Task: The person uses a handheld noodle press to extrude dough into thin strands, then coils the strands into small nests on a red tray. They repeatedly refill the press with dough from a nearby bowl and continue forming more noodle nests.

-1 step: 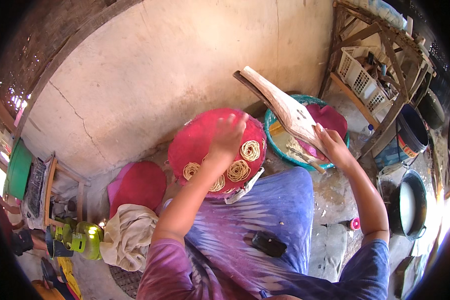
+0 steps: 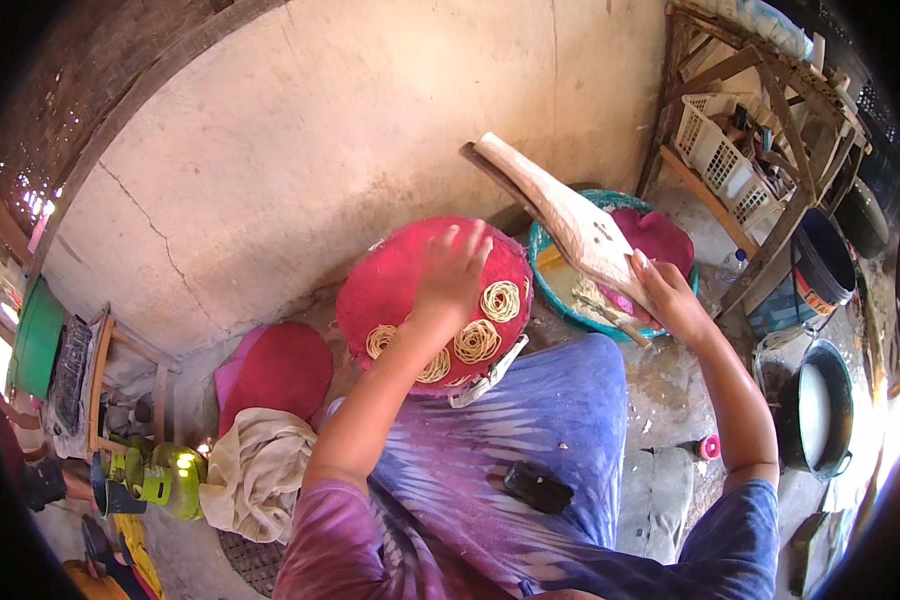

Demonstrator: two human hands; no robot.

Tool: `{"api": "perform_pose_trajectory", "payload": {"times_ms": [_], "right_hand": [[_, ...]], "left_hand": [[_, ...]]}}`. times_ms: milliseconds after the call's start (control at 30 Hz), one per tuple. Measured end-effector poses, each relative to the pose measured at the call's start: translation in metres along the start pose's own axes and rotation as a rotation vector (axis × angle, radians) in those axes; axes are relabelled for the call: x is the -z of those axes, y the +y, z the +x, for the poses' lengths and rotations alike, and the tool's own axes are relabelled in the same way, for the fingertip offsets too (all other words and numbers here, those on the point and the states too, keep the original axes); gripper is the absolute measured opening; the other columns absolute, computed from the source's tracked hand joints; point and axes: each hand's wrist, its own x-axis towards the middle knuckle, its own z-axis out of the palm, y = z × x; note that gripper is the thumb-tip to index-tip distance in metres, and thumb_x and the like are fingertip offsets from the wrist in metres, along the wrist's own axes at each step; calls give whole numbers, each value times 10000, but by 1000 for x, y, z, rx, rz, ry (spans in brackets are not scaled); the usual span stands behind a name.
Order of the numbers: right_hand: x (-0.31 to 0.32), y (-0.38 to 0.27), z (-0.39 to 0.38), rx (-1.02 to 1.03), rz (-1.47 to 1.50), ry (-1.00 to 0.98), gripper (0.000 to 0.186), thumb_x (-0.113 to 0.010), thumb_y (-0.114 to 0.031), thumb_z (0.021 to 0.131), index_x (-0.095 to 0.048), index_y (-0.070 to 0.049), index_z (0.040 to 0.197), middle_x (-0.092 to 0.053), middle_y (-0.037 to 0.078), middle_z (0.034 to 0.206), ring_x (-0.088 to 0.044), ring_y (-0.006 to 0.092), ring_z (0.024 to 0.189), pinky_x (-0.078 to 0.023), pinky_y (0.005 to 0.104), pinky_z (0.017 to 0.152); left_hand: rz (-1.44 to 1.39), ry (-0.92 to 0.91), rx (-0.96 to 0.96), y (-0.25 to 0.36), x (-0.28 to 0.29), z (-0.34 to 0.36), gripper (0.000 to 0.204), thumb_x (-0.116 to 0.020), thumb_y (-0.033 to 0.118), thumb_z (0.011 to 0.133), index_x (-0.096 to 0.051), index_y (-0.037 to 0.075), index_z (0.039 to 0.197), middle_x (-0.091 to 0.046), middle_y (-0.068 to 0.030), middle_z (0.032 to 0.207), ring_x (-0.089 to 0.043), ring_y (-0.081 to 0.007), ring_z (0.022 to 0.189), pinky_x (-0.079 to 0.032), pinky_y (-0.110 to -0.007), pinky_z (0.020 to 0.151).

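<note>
My left hand (image 2: 448,280) is over a round red cloth-covered board (image 2: 385,275), fingers spread with nothing in them; whether they touch the cloth I cannot tell. Several coils of thin pale dough strands (image 2: 477,341) lie on the board's near and right side, partly hidden by my forearm. My right hand (image 2: 670,295) grips the wide end of a wooden press (image 2: 570,215) made of two long paddle-like arms, tilted up to the left. Below it stands a teal basin (image 2: 536,255) holding pale dough or batter (image 2: 578,290) and a dark red cloth (image 2: 660,240).
A black phone-like object (image 2: 538,487) rests on my lap. More red round pads (image 2: 290,370) and a crumpled beige cloth (image 2: 260,470) lie at the left, beside a green gas cylinder (image 2: 178,480). A wooden rack with a white crate (image 2: 715,150), buckets and a dark basin (image 2: 820,405) stand at the right.
The fingers of my left hand are spread wider and sit slightly further left. The upper end of the wooden press has shifted a little to the left.
</note>
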Motion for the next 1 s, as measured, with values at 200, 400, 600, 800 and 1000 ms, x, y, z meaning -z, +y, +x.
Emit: {"api": "perform_pose_trajectory", "payload": {"times_ms": [200,400,600,800,1000], "right_hand": [[-49,-22,-69,72,-141,-360,601,-488,-566,983,-669,3,1059,-654,85,707,-618,162,579,-488,317,522],[-98,33,-54,569,-369,-269,334,-474,-318,1027,-667,-45,1030,-622,169,632,-644,336,599,-485,431,602],[-133,3,-24,907,-191,-365,428,-449,-368,1030,-565,-17,1246,-642,188,843,-642,326,746,-505,415,720],[-157,-104,-78,1476,-197,-661,559,-614,-178,876,-439,-81,1398,-606,180,1167,-640,351,997,-546,444,796],[-138,-120,-66,839,-249,-378,487,-589,-24,882,-389,-58,1324,-580,182,1122,-663,288,954,-549,394,813]], "left_hand": [[-1359,-445,-91,56,76,-66,416,-684,268,908,-599,39,1244,-659,-117,1136,-601,-209,1082,-473,-336,927],[-1446,-434,132,123,83,-156,489,-597,197,968,-434,74,1412,-638,-24,973,-615,-115,721,-514,-282,609],[-763,-476,-191,125,59,-146,286,-569,235,975,-532,68,1203,-573,-40,792,-555,-126,643,-459,-271,546],[-1043,-446,-171,94,127,-106,361,-646,176,903,-551,68,1234,-622,-80,954,-597,-173,861,-480,-325,730],[-1107,-333,-13,72,135,-107,463,-724,118,830,-571,69,1265,-671,-120,1115,-638,-220,1079,-501,-379,915]]}}
